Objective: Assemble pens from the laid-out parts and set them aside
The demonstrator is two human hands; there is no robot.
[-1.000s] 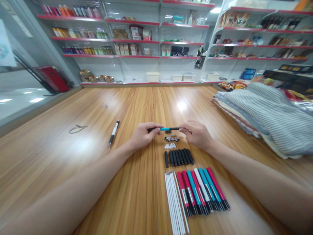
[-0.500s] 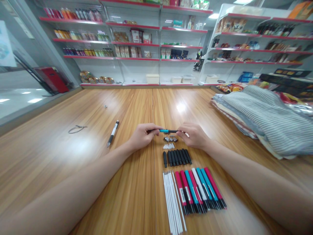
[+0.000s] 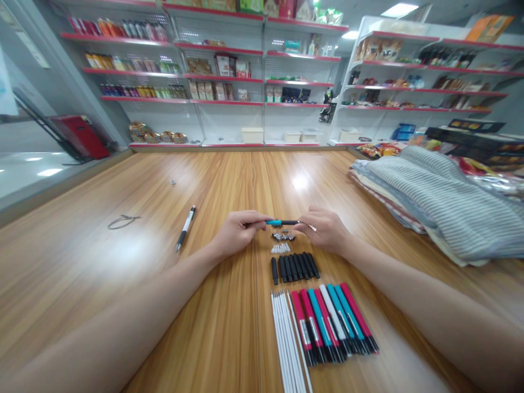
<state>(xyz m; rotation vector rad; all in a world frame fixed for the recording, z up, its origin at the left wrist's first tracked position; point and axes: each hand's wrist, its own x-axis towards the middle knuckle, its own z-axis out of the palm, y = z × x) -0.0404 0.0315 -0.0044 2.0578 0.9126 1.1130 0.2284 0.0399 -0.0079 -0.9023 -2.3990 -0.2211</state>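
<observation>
One desk [image 3: 196, 333]: we are seemingly using its wooden top for spreading every part within reach.
Left hand [image 3: 237, 232], right hand [image 3: 327, 232]: we are pinching one blue-and-black pen [image 3: 280, 222] from opposite sides, probably holding it steady over the desk, beyond the metal pieces [image 3: 283, 237].
Coloured barrels [image 3: 332, 314]: lying side by side near us, seemingly sorted by kind.
White refills [image 3: 286, 344]: lying alongside, tips pointing away, perhaps for even alignment.
Black grips [image 3: 298, 267]: forming a row, one sitting slightly apart.
Metal pieces: clustering just beyond the white pieces [image 3: 280, 248], likely so we are not mixing kinds.
</observation>
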